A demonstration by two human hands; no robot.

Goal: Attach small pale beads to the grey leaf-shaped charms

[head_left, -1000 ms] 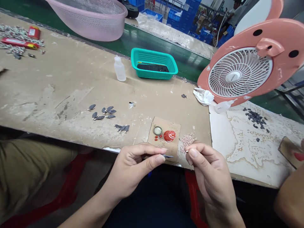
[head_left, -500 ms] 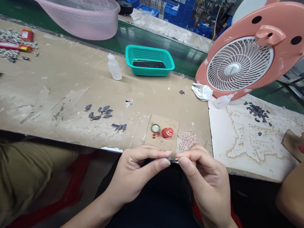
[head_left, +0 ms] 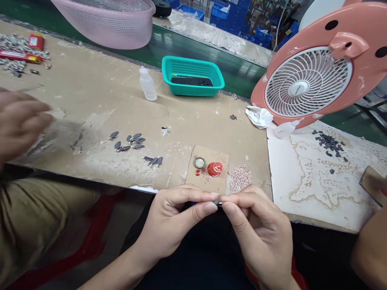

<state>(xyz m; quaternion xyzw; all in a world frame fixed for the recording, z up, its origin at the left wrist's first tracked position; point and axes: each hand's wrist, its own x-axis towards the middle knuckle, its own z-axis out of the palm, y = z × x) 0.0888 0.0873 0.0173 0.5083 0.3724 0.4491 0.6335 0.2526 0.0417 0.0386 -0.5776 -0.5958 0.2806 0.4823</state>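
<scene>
My left hand [head_left: 178,219] pinches a small dark leaf-shaped piece [head_left: 217,204] between thumb and forefinger, just off the table's front edge. My right hand [head_left: 261,227] is closed in a pinch at the pale tip of that piece; whether a tiny part sits between those fingertips is hidden. Beyond both hands lies a cardboard square [head_left: 217,184] bearing a bottle cap [head_left: 199,162] and a glossy red blob [head_left: 215,169]. To its right is a spread of tiny pinkish beads [head_left: 240,177]. Similar dark leaf pieces [head_left: 153,161] lie in loose groups to the left.
A co-worker's blurred hand [head_left: 22,123] is over the table at left. Further back stand a squeeze bottle [head_left: 148,83], a green basket [head_left: 220,86] holding a phone, and a pink fan [head_left: 320,36]. Dark pieces [head_left: 330,144] lie on a map-printed sheet [head_left: 305,189] at right.
My right fingertips have moved left, closer to my left ones, narrowing the gap over the leaf piece. A co-worker's hand has come into view at left. The view has shifted slightly.
</scene>
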